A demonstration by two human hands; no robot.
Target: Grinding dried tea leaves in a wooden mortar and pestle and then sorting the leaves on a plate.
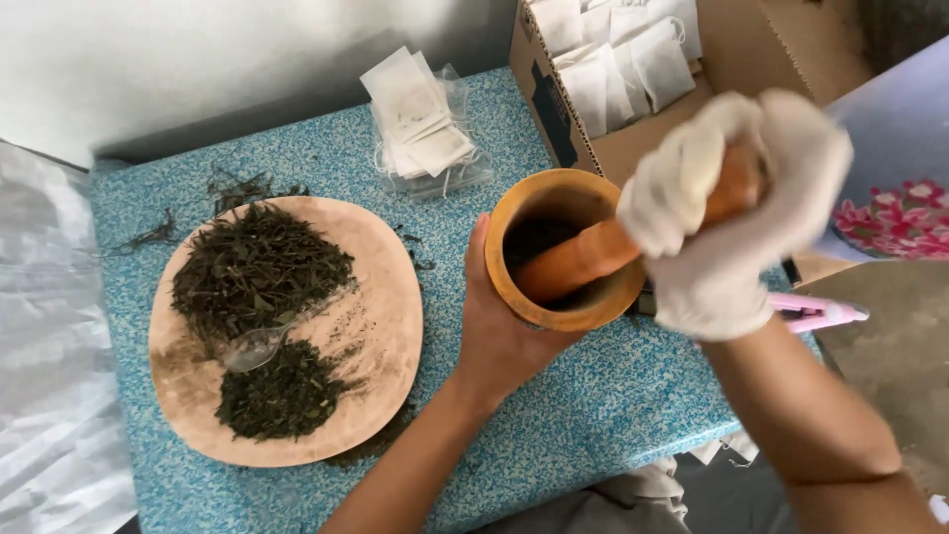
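While the bare left hand (504,331) cups the round wooden mortar (563,247) on the blue speckled table (613,396), fingers wrapped on its near wall, the white-gloved right hand (732,213) is clenched on the wooden pestle (593,252), which slants down-left from that fist into the bowl.

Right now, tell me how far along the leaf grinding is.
Done: a small pile of crushed leaves lies on the wooden plate. In hand: the left hand steadies the mortar while the gloved right hand works the pestle. Left: a larger heap of whole dried leaves remains.
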